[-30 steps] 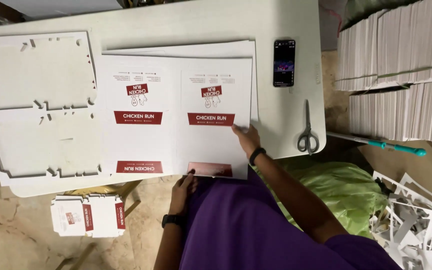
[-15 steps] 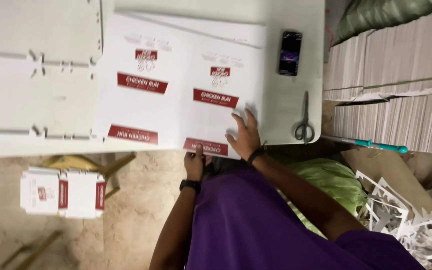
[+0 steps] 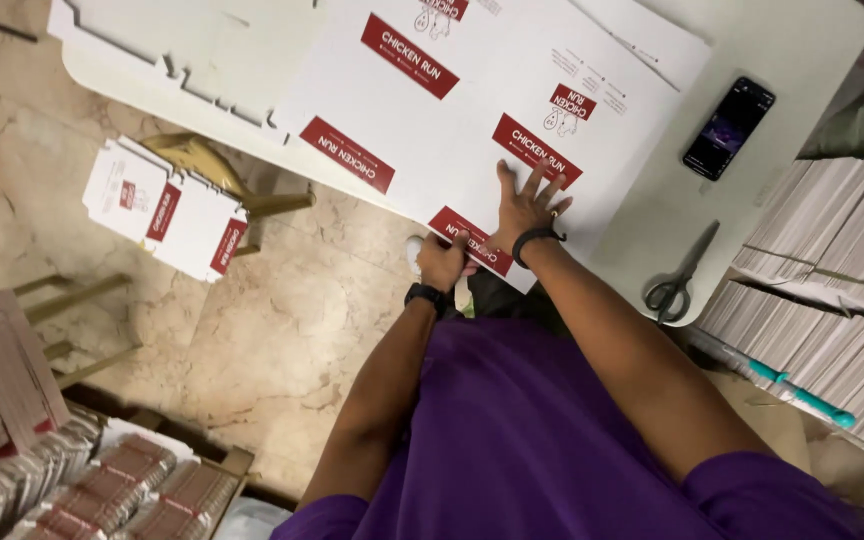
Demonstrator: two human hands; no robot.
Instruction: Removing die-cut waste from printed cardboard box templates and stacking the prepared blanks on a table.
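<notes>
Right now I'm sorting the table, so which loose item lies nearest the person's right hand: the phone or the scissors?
The scissors, lying just beyond the right hand near the table edge; the phone sits farther up.

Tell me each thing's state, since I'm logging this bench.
Printed sheet: flat, near edge past the table.
Right hand: flat on the sheet, fingers spread.
Left hand: pinching the sheet's near edge.
Phone: face up, screen lit.
Scissors: lying closed.
Cut boxes: stacked on a stool.
</notes>
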